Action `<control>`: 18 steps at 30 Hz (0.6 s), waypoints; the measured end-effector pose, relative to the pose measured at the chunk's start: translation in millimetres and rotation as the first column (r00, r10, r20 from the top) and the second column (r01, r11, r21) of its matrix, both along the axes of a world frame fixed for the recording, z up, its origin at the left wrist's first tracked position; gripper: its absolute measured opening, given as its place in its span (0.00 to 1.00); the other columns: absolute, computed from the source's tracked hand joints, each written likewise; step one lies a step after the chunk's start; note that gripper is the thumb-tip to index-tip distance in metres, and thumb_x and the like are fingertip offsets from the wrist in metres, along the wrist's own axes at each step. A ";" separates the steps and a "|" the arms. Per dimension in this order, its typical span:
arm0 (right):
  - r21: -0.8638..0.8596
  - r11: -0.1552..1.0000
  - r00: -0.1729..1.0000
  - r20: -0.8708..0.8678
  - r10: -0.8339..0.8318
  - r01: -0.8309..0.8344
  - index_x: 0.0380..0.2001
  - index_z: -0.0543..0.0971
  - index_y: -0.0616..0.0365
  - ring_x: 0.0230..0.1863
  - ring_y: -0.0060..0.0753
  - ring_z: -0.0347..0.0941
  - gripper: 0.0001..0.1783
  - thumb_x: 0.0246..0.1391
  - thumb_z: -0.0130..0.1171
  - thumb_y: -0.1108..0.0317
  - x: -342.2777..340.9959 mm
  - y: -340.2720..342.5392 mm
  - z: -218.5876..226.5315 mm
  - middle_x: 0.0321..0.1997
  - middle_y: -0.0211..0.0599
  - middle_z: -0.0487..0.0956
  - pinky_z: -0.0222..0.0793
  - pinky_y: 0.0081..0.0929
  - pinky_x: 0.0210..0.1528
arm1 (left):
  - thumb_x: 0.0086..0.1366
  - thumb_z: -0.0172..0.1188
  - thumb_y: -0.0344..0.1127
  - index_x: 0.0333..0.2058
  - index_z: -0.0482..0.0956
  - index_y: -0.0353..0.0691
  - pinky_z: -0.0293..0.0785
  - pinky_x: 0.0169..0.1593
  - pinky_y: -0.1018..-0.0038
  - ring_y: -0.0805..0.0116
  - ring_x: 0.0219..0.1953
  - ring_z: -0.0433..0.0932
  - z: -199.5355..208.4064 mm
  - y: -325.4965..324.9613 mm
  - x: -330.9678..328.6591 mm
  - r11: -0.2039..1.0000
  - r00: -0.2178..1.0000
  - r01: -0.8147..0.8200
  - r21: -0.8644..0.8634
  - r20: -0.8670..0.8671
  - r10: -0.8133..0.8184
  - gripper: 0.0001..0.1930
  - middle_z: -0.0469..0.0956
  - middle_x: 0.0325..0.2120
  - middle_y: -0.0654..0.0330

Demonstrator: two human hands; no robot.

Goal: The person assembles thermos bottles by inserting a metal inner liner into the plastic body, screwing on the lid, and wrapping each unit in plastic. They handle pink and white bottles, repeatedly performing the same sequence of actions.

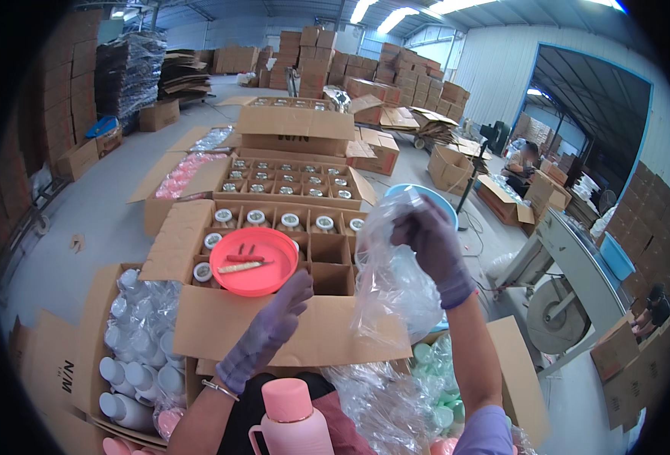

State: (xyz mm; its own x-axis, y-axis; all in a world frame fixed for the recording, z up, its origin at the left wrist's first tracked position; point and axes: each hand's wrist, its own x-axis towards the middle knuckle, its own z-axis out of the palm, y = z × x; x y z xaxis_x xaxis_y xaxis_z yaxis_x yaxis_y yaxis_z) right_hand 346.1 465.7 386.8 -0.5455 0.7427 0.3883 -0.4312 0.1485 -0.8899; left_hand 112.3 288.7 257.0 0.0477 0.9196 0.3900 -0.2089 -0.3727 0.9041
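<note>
My right hand (435, 246), in a purple-grey glove, is raised with its fingers closed on a clear plastic bag (384, 284) that hangs down beside the divided carton. My left hand (273, 322), gloved the same way, is over the carton's near flap (221, 322). Its fingers are stretched out and nothing shows in them. Just beyond it, a round red tray (278, 277) lies on the carton with small red objects and a pale stick-like piece in it. A pink thermos flask (297, 425) with a darker pink cap stands upright close to my body.
An open box of white bottles (126, 409) is at the left. Green and pink bottles (437, 417) in plastic fill one at the right. More divided cartons (285, 178) stand ahead. A blue basin (433, 199) is behind my right hand, a machine (558, 303) farther right. Another person (523, 163) sits beyond.
</note>
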 end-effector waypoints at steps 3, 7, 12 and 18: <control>0.144 0.989 0.957 0.290 -0.019 -0.024 0.53 0.75 0.62 0.33 0.21 0.77 0.18 0.64 0.56 0.63 -43.1 -36.1 -3.3 0.35 0.34 0.80 0.76 0.23 0.39 | 0.64 0.65 0.53 0.69 0.56 0.39 0.60 0.67 0.64 0.64 0.65 0.65 38.6 13.8 7.2 0.998 0.999 -0.045 -0.035 0.022 0.046 0.43 0.65 0.63 0.55; 0.277 0.958 0.943 0.294 -0.155 0.071 0.68 0.61 0.61 0.39 0.20 0.76 0.35 0.60 0.60 0.72 -45.0 -78.4 -28.9 0.43 0.36 0.79 0.75 0.22 0.44 | 0.69 0.58 0.36 0.56 0.72 0.40 0.76 0.48 0.72 0.72 0.42 0.78 12.0 46.4 -5.3 0.986 0.950 -0.079 -0.148 0.289 0.119 0.19 0.77 0.45 0.64; 0.425 0.854 0.926 0.087 -0.368 0.300 0.70 0.59 0.59 0.57 0.30 0.71 0.41 0.55 0.66 0.68 19.4 -57.4 -88.5 0.60 0.41 0.73 0.67 0.30 0.61 | 0.71 0.48 0.45 0.57 0.71 0.41 0.79 0.51 0.60 0.61 0.49 0.77 -8.5 52.3 -81.9 0.998 0.644 -0.045 -0.036 0.763 0.056 0.21 0.77 0.48 0.58; 0.641 0.768 0.795 0.456 -0.399 0.018 0.71 0.52 0.63 0.73 0.41 0.55 0.57 0.46 0.74 0.55 -1.3 -51.1 -199.8 0.71 0.47 0.61 0.50 0.39 0.73 | 0.71 0.49 0.59 0.62 0.64 0.42 0.71 0.61 0.54 0.55 0.58 0.72 13.5 78.8 -57.3 0.984 0.566 -0.095 -0.149 0.805 0.177 0.31 0.71 0.55 0.53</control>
State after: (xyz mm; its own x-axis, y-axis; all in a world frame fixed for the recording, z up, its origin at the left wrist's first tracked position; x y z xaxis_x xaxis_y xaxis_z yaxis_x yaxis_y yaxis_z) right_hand 344.9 414.6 187.0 -0.6557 0.5935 0.4667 0.1990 0.7322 -0.6514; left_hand 55.0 367.5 270.5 -0.3802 0.9164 0.1248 -0.8233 -0.3968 0.4059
